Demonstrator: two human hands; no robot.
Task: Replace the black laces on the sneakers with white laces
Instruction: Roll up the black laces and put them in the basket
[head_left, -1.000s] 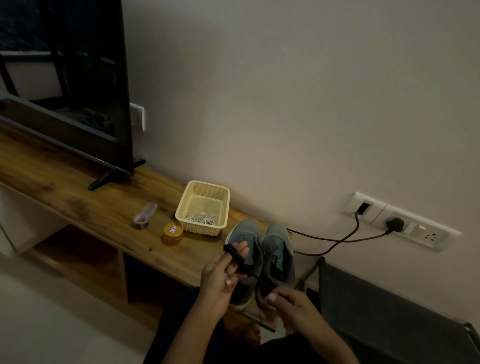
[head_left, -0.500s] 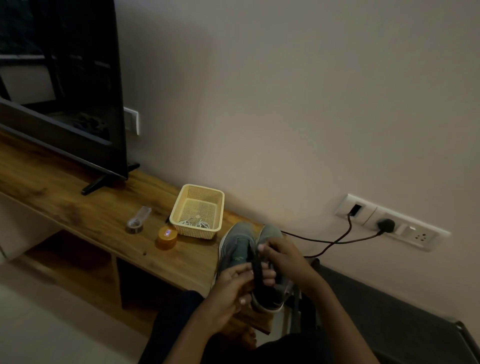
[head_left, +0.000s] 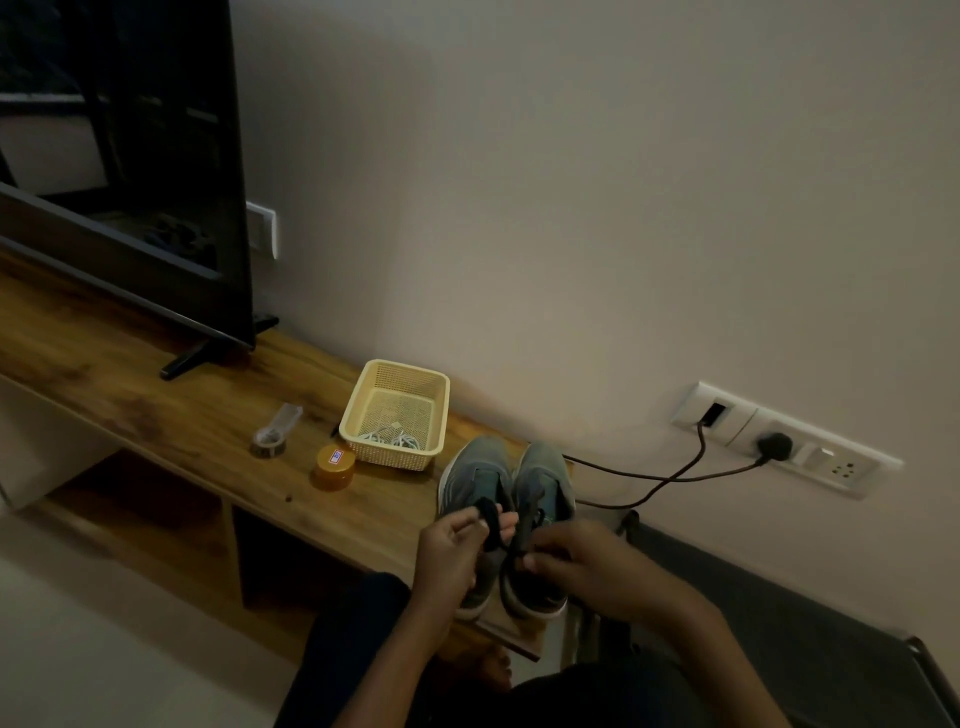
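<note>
Sneakers (head_left: 506, 483), pair: right of basket (head_left: 384, 457), heels toward person for reach. Black lace (head_left: 489, 517): left hand (head_left: 448, 552) curls fingers round gathered loop; right hand (head_left: 582, 561) pinches its strand, likely for winding. White laces (head_left: 397, 441): inside basket, ready.

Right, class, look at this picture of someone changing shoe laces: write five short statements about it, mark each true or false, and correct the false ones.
1. The left hand and the right hand both grip the black lace over the sneakers. True.
2. The white laces lie in the cream basket. True.
3. The sneakers stand on the floor. False: they stand on the wooden shelf.
4. The orange jar sits inside the basket. False: it stands on the shelf beside the basket.
5. A black plug sits in the wall socket strip. True.
</note>
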